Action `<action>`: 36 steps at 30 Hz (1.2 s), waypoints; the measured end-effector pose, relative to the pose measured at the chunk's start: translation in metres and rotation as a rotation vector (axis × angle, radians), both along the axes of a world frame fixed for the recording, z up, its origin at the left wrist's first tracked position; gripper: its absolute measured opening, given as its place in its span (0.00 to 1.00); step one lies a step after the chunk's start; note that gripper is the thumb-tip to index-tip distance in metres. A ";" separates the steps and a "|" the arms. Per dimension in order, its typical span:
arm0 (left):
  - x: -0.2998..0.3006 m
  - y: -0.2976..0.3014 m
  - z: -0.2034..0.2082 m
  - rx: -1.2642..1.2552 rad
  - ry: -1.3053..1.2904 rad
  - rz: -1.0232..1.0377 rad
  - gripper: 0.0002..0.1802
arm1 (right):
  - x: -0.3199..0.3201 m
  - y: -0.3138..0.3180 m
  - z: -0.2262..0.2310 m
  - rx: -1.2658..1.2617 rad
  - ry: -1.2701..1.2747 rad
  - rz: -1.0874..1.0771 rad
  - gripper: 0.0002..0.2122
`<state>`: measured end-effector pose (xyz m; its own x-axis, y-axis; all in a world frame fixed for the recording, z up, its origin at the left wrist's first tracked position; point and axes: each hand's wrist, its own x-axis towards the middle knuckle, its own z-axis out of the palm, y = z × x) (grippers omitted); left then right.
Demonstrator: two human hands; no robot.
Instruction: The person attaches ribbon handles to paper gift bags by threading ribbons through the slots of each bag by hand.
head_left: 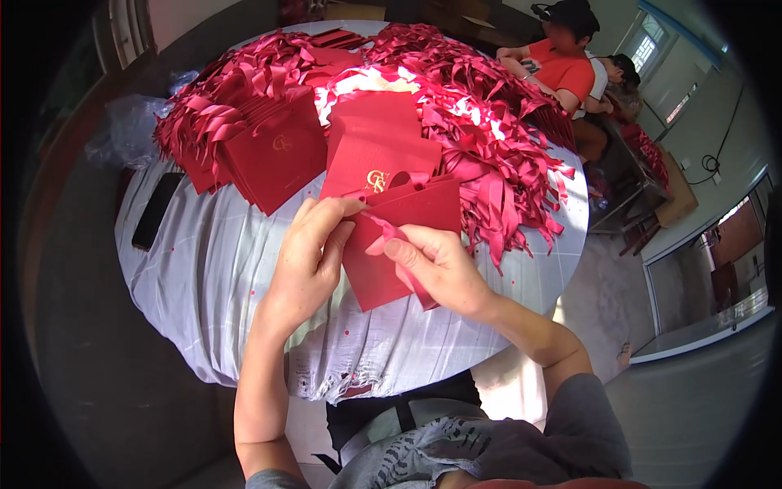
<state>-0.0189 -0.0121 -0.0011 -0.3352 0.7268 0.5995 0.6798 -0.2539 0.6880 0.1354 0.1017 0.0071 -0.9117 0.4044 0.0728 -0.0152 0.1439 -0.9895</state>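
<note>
A dark red paper gift bag (pixel 368 277) lies tilted in front of me, near the middle of the round table. My left hand (pixel 308 254) is closed at the bag's upper left edge, thumb and forefinger pinched together by the ribbon. Between thumb and bent fingers, my right hand (pixel 436 262) grips a red ribbon (pixel 380 223) that stretches across the bag's face toward the left fingertips. What exactly the left fingertips pinch is partly hidden. Just beyond my hands lie more flat red bags (pixel 379 151), one with a gold emblem.
A stack of red bags with ribbons (pixel 277 151) stands at the left. Heaped ribboned bags (pixel 497 163) cover the far and right side. A dark phone (pixel 157 212) rests on the white tablecloth (pixel 220 301), near clear plastic wrap (pixel 130 130). A co-worker in red (pixel 562 69) sits at the far right.
</note>
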 end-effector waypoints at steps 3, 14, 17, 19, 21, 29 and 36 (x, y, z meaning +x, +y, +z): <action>0.003 -0.001 0.003 0.001 0.002 0.006 0.09 | -0.004 0.000 -0.003 -0.002 0.010 -0.016 0.12; 0.011 0.002 0.000 0.061 0.065 0.108 0.10 | -0.004 -0.003 0.016 -0.138 -0.085 0.100 0.11; 0.011 0.001 0.001 0.053 0.081 0.111 0.11 | -0.003 -0.003 0.015 -0.181 -0.104 0.103 0.12; 0.010 0.000 0.001 0.038 0.084 0.110 0.12 | -0.003 -0.002 0.009 -0.240 -0.040 0.115 0.13; 0.007 0.000 0.000 0.058 0.078 0.087 0.13 | -0.002 0.000 0.006 -0.201 -0.038 0.120 0.14; 0.002 -0.001 -0.003 0.047 0.021 0.068 0.12 | -0.010 -0.011 0.000 0.146 -0.091 -0.053 0.13; 0.005 -0.002 -0.001 0.063 0.068 0.060 0.12 | -0.015 -0.018 -0.006 0.232 0.006 -0.187 0.13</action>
